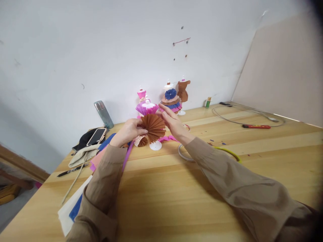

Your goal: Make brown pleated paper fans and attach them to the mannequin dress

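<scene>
My left hand (134,131) pinches the left edge of a brown pleated paper fan (152,127), spread nearly into a round. Fan and hand are in front of a small white dress form (147,105) with a purple ruffled paper collar (141,109); its round white base (155,145) shows below. Whether the fan touches the form, I cannot tell. My right hand (172,121) is beside the fan's right edge, fingers stretched out and nothing visible in them. A smaller pale and brown pleated piece (141,141) lies below my left hand.
Behind stand more paper-dressed forms, one with a blue rosette (171,94), one in brown (183,91). At left are a flask (104,115), phone (97,136), pen (72,170) and coloured paper sheets. Tape rolls, a red cutter (256,126) and a cable lie right.
</scene>
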`<state>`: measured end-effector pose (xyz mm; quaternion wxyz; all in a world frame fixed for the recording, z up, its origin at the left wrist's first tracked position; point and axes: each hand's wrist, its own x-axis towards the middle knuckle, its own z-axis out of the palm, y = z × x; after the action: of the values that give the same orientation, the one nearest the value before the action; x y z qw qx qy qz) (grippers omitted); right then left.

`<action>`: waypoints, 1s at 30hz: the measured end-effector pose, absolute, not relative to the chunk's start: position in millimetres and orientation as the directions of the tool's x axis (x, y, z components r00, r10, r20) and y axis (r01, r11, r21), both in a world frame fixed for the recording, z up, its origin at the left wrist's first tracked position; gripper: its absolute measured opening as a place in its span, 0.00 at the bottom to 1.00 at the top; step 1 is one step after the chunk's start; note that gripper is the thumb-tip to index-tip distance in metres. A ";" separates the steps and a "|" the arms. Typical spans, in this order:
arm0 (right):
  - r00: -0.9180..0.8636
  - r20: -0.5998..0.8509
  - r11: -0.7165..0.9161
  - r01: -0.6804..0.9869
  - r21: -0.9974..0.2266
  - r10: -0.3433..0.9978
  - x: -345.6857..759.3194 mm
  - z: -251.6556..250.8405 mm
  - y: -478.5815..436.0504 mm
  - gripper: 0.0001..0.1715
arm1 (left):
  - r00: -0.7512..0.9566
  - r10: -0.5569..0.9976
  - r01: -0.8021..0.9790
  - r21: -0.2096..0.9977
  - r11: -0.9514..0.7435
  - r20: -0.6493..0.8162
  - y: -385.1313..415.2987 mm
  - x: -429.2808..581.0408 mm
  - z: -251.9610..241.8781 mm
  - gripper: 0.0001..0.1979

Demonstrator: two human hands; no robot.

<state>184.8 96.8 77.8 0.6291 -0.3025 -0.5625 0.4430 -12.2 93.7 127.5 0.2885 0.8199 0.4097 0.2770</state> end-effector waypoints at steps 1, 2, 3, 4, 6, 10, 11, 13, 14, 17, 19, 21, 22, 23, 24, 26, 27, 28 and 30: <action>-0.016 0.435 0.422 -0.214 -0.881 0.900 184.7 77.6 97.1 0.33 | 0.487 0.840 0.489 0.722 -0.489 0.239 94.4 -11.8 126.9 0.05; -0.006 0.431 0.421 -0.211 -0.882 0.902 184.6 77.4 97.4 0.33 | 0.461 0.849 0.461 0.747 -0.479 0.259 95.3 -11.2 126.3 0.06; 0.000 0.430 0.421 -0.210 -0.883 0.903 184.3 77.3 97.6 0.32 | 0.439 0.856 0.430 0.773 -0.466 0.272 96.4 -10.5 125.7 0.07; 0.002 0.431 0.422 -0.211 -0.882 0.902 184.1 77.3 97.7 0.32 | 0.421 0.863 0.397 0.799 -0.451 0.278 97.6 -9.7 125.3 0.08; 0.001 0.435 0.425 -0.218 -0.879 0.900 183.7 77.6 97.3 0.32 | 0.396 0.875 0.334 0.844 -0.420 0.279 99.7 -8.3 124.7 0.09; -0.005 0.444 0.430 -0.239 -0.871 0.896 183.5 78.8 95.3 0.31 | 0.373 0.887 0.259 0.888 -0.381 0.272 99.9 -6.3 124.6 0.10; -0.006 0.442 0.428 -0.239 -0.871 0.897 183.7 78.8 95.0 0.32 | 0.374 0.890 0.249 0.896 -0.367 0.260 99.0 -6.0 124.8 0.10; -0.012 0.438 0.423 -0.235 -0.875 0.899 184.5 77.8 95.8 0.33 | 0.385 0.894 0.244 0.909 -0.337 0.228 96.4 -6.4 125.5 0.09; -0.015 0.439 0.424 -0.231 -0.876 0.899 185.0 76.7 97.1 0.33 | 0.400 0.892 0.251 0.912 -0.325 0.208 94.9 -7.1 126.0 0.09; -0.026 0.468 0.449 -0.234 -0.862 0.884 186.9 71.8 103.4 0.33 | 0.487 0.863 0.294 0.905 -0.306 0.133 90.8 -9.6 128.0 0.08; -0.028 0.496 0.476 -0.241 -0.846 0.868 188.0 68.8 107.5 0.32 | 0.533 0.841 0.321 0.898 -0.301 0.091 89.1 -10.4 129.1 0.08; -0.022 0.513 0.494 -0.233 -0.837 0.858 188.6 67.5 109.2 0.32 | 0.535 0.841 0.334 0.893 -0.301 0.083 88.4 -9.9 129.6 0.10; -0.019 0.513 0.496 -0.224 -0.839 0.858 188.7 67.8 108.9 0.32 | 0.517 0.851 0.334 0.895 -0.297 0.090 88.4 -9.3 129.7 0.10; -0.015 0.507 0.492 -0.216 -0.843 0.862 188.6 68.5 107.9 0.32 | 0.488 0.867 0.330 0.899 -0.288 0.099 88.7 -8.8 129.6 0.10; -0.014 0.496 0.482 -0.210 -0.850 0.868 188.5 69.6 106.5 0.32 | 0.457 0.883 0.327 0.904 -0.275 0.103 89.1 -8.5 129.5 0.09; -0.016 0.474 0.460 -0.209 -0.863 0.881 188.2 72.3 103.2 0.32 | 0.407 0.907 0.331 0.907 -0.260 0.112 90.2 -8.8 129.4 0.08; -0.018 0.466 0.453 -0.211 -0.866 0.884 188.0 73.5 101.8 0.33 | 0.393 0.911 0.340 0.901 -0.269 0.124 90.8 -9.6 129.5 0.08; -0.019 0.462 0.448 -0.213 -0.868 0.886 187.8 74.4 100.8 0.34 | 0.393 0.909 0.356 0.888 -0.292 0.141 91.5 -10.6 129.6 0.08; -0.022 0.461 0.446 -0.215 -0.869 0.887 187.4 75.1 100.1 0.34 | 0.413 0.890 0.386 0.848 -0.363 0.194 92.8 -13.0 129.9 0.10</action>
<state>187.4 100.1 75.1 0.6334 -0.2961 -0.5672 0.4351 -13.0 92.8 129.9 0.3729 0.7532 0.4235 0.3382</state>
